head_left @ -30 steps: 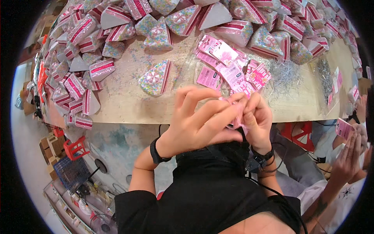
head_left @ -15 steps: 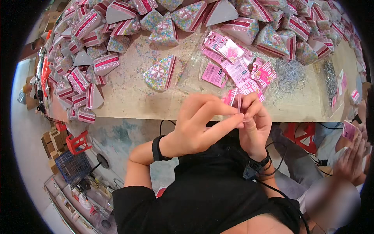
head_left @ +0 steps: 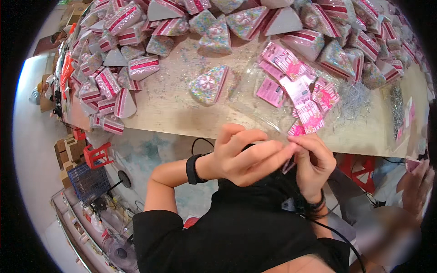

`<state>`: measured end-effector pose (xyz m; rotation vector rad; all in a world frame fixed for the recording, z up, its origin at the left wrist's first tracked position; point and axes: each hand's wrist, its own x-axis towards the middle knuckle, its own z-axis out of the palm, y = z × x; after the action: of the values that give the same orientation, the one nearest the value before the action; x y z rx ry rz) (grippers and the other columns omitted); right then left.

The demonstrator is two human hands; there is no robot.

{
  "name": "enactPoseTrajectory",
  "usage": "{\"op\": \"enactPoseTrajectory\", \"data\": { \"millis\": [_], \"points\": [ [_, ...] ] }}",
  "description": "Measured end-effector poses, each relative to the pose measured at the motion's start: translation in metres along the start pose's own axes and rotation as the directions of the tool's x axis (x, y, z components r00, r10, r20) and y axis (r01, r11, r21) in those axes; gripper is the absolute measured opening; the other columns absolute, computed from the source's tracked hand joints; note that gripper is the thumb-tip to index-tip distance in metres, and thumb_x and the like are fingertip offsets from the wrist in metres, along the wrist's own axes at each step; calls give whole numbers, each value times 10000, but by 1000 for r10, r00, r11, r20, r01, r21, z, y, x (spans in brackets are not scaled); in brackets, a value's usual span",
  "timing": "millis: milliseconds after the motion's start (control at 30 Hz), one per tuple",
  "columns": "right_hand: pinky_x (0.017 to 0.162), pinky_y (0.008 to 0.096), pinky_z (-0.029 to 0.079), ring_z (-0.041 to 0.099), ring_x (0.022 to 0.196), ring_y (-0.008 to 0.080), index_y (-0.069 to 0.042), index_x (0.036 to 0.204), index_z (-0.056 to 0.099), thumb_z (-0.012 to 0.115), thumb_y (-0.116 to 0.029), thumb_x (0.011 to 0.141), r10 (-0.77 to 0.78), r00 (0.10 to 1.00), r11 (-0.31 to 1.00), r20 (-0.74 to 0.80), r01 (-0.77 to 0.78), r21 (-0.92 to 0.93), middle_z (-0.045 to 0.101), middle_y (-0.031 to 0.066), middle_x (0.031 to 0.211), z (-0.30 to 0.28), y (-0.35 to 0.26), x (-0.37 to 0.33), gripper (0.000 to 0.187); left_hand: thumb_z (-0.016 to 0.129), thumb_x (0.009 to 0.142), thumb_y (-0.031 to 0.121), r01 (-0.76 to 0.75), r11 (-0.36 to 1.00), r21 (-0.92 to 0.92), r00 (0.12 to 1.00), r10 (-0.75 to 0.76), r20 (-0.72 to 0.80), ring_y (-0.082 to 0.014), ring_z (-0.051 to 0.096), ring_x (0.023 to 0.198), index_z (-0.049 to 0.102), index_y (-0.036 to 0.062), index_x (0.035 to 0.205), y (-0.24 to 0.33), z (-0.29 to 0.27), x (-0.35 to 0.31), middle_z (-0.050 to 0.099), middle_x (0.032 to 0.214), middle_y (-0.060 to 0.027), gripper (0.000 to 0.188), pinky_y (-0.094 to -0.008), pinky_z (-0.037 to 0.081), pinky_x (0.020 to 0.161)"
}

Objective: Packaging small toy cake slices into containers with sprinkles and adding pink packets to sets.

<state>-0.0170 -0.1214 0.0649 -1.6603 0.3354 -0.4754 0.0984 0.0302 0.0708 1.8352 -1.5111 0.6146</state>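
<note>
Just off the table's front edge, my left hand (head_left: 248, 154) and my right hand (head_left: 314, 159) meet fingertip to fingertip. Both are closed in a pinch on a small pink card tag (head_left: 288, 166), which turns nearly edge-on and is mostly covered by fingers. Beyond the right hand, several pink printed tags (head_left: 298, 91) lie in a loose pile on clear plastic bags (head_left: 248, 98). A single cake-slice ornament (head_left: 208, 85), sprinkled on top with a red glittery side, lies on the table to the left of the pile.
Many cake-slice ornaments (head_left: 107, 82) are heaped along the table's (head_left: 168, 107) far and left sides. Silvery thread (head_left: 355, 101) lies right of the tags. At the right, another person's hand (head_left: 416, 186) is near a pink tag (head_left: 412, 164). A red stool (head_left: 98, 155) stands on the floor.
The view has shifted, so the table's things sit farther right. My hands have drawn the pink card tag down and nearer my body, turning it from showing its printed face to nearly edge-on.
</note>
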Motion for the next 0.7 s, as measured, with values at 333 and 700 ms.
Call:
{"op": "enactPoseTrajectory", "data": {
  "millis": [333,700],
  "points": [
    [581,309,488,627,683,229,-12,925,696,638,158,724,-23,796,990,604,101,-95,650,97,782,-12,-24,24,269,713,725,79,-345,937,-61,932,350,99,-140,559,850,619,197,847,-12,-25,-12,528,883,57,194,-291,317,661],
    [500,246,397,550,570,100,-26,980,734,734,37,801,74,856,996,511,-39,-81,651,59,732,17,-25,26,189,776,748,204,274,935,-226,961,-273,34,-186,553,778,620,94,932,-3,-18,-46,597,881,-6,265,-307,408,627]
  ]
}}
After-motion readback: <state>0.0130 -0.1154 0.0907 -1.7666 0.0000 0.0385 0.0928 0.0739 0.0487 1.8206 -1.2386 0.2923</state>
